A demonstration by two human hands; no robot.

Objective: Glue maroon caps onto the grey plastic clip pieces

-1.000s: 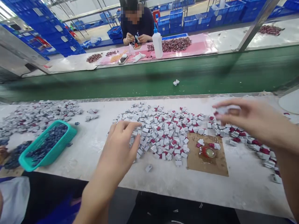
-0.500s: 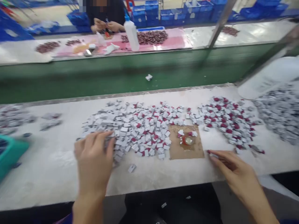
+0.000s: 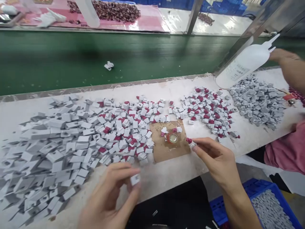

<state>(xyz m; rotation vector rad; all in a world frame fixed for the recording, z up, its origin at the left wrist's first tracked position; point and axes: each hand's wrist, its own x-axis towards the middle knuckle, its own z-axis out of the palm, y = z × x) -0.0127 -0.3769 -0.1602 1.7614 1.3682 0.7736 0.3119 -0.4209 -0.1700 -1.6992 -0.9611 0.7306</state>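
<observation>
While the left hand (image 3: 102,200) pinches a gray block (image 3: 135,179) near the heap (image 3: 83,139) and the right hand (image 3: 220,159) a red-tipped piece (image 3: 189,141) by the cardboard (image 3: 163,155), light grips leaving both ends clear should work best.

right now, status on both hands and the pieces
Left hand: pinching a grey piece. Right hand: pinching a grey-and-red piece near brown card. Possibly in the way: loose pieces heaped beside left hand.

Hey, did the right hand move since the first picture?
Yes, nearer the camera: the right hand showed past the far edge of the brown cardboard; now it is beside the right edge.
</observation>
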